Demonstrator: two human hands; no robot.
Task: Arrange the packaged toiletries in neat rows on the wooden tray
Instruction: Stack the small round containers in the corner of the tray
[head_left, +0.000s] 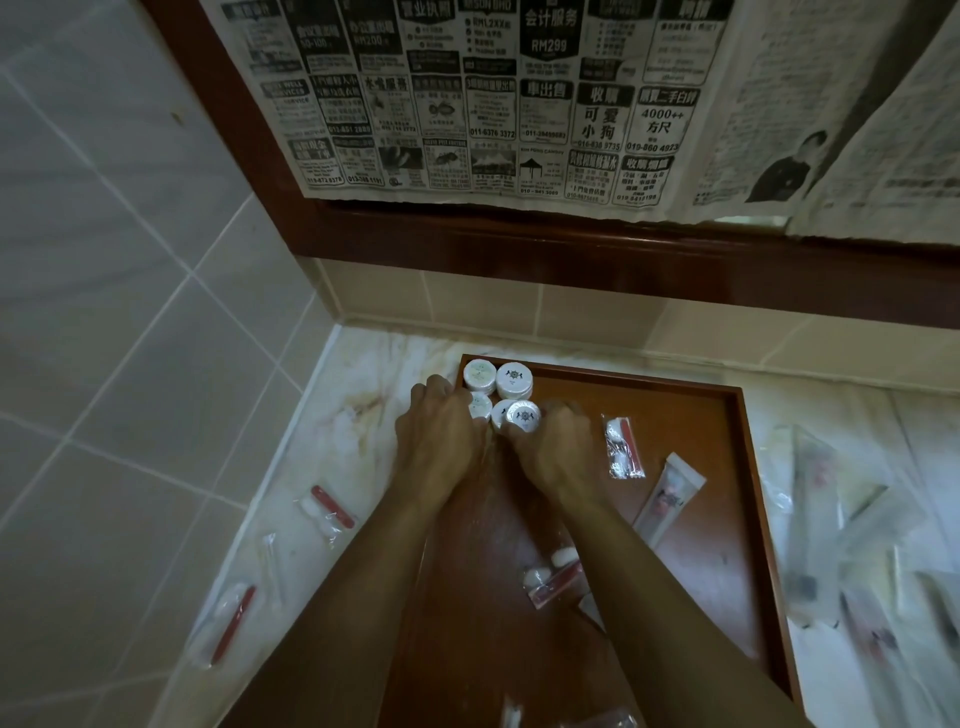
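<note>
Round packets (497, 393) in tray (730, 519) far-left corner; sachets (625, 448) right; more on counter (358, 415).

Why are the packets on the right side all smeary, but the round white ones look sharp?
In the head view, the round white packs sit near the middle and look crisp; the clear packets on the counter at the right lie near the wide lens's edge and are blurred; the light is dim, with a soft sheen on the wooden tray; the wall tiles at the left look slanted.
</note>
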